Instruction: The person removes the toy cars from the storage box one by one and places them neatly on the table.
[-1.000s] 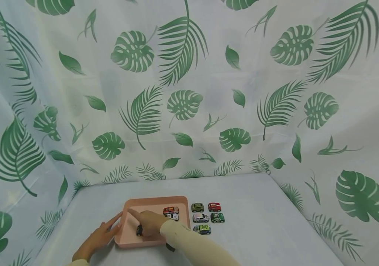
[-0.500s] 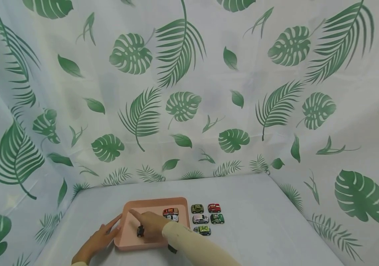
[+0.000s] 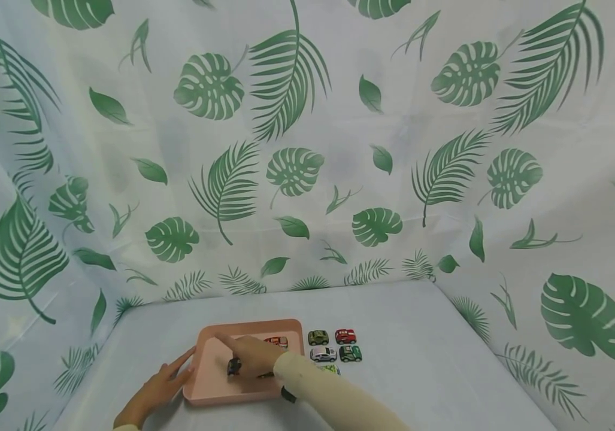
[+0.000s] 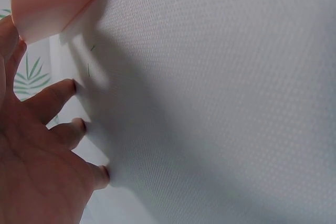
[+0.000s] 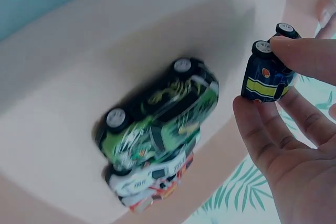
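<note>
My right hand (image 3: 256, 354) pinches a small dark blue toy car (image 5: 265, 80) with a yellow stripe, thumb on its wheel side and fingers opposite. It holds the car over the pink tray (image 3: 248, 328). Inside that tray, a green toy car (image 5: 163, 119), a white toy car (image 5: 152, 176) and a red-orange toy car (image 5: 157, 195) lie side by side in the right wrist view. At the tray's left wall rests my left hand (image 3: 157, 388); its fingers are spread, some touching the tray and others down on the tabletop.
Right of the tray stand several more toy cars: an olive one (image 3: 318, 337), a red one (image 3: 345, 336), a white one (image 3: 323, 354), a dark green one (image 3: 350, 353) and a lime one (image 3: 331, 370), partly hidden by the right sleeve (image 3: 334, 389). Leaf-patterned curtains surround the table.
My right hand has shifted slightly right with the dark blue car, and its sleeve now covers part of the lime car. The left hand stays at the tray's wall.
</note>
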### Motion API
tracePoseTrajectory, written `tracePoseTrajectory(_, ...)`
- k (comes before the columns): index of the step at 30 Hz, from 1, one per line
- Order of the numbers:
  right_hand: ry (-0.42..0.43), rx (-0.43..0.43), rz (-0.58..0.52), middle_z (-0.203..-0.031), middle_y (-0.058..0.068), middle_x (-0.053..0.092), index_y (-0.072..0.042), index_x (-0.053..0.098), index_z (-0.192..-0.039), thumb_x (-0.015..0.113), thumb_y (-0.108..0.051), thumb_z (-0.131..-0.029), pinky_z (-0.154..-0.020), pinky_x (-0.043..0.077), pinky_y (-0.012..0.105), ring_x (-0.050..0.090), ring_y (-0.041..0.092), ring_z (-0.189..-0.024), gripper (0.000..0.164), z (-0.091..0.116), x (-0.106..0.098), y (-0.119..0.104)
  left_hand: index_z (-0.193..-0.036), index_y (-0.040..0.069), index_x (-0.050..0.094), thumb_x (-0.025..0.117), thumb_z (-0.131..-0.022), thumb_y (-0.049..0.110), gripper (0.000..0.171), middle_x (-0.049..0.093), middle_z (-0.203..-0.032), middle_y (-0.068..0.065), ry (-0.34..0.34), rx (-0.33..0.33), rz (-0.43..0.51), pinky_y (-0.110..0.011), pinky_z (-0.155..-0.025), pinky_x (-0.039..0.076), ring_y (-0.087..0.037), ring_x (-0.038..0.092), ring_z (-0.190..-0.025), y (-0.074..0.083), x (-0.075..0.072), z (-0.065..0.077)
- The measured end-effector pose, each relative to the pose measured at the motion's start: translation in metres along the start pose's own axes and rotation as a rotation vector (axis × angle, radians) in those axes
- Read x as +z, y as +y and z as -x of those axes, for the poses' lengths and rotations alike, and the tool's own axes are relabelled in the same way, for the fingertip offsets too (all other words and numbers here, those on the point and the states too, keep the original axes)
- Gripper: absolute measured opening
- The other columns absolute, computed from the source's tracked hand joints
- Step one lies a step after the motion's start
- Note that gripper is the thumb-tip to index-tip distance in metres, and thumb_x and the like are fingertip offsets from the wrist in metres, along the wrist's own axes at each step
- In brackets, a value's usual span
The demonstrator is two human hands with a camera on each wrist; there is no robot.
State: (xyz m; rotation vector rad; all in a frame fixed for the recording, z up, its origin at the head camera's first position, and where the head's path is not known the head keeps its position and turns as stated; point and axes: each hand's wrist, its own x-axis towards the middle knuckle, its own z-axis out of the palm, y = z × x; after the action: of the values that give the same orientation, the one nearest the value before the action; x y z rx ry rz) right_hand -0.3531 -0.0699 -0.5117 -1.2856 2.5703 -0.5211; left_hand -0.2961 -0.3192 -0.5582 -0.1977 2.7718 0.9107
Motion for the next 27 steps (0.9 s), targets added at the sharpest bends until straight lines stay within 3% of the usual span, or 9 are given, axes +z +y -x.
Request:
tracePoseTrajectory(3,0.008,-0.024,-0.019,-0.098,-0.008,0.062,-0.034,0.017,-0.155,0.078,-0.012,-0.084,-0.074,0.049,0.019,0.056,0.001,-0.082,0.096,0.005,-0.006,0.003,-0.153,0.021,0.034,0.04,-0.096,0.065,0.072,0.033,-0.15,-0.028,-0.007,-0.005,0.005,-0.083,-0.096,0.017,-0.063,0.009,-0.134,0.001,0.0,0.0)
tracePoseTrajectory(10,0.007,-0.054,-0.085,-0.134,-0.005,0.055,-0.028,0.017,-0.157,0.075,-0.009,-0.086,-0.08,0.049,0.017,0.056,-0.003,-0.095,0.094,0.013,-0.014,0.012,-0.152,0.021,0.034,0.039,-0.092,0.072,0.079,0.032,-0.15,-0.029,-0.019,-0.031,0.012,-0.083,-0.096,0.016,-0.064,0.01,-0.134,0.001,-0.001,0.0)
tracePoseTrajectory(19,0.035,-0.075,-0.086,-0.108,-0.009,0.061,-0.024,0.02,-0.156,0.077,-0.003,-0.082,-0.075,0.049,0.016,0.056,-0.002,-0.087,0.096,0.027,-0.029,0.019,-0.152,0.021,0.035,0.04,-0.096,0.066,0.073,0.034,-0.149,-0.029,-0.007,-0.001,0.006,-0.084,-0.095,0.017,-0.064,0.011,-0.134,0.002,0.002,0.001)
tracePoseTrajectory(27,0.047,-0.028,-0.073,-0.1,-0.009,0.062,-0.033,0.018,-0.156,0.077,-0.004,-0.082,-0.067,0.049,0.016,0.056,0.001,-0.081,0.099,0.039,-0.038,0.026,-0.152,0.023,0.035,0.038,-0.092,0.072,0.078,0.033,-0.15,-0.029,-0.008,-0.007,-0.01,-0.083,-0.095,0.018,-0.065,0.011,-0.133,-0.004,0.0,-0.001)
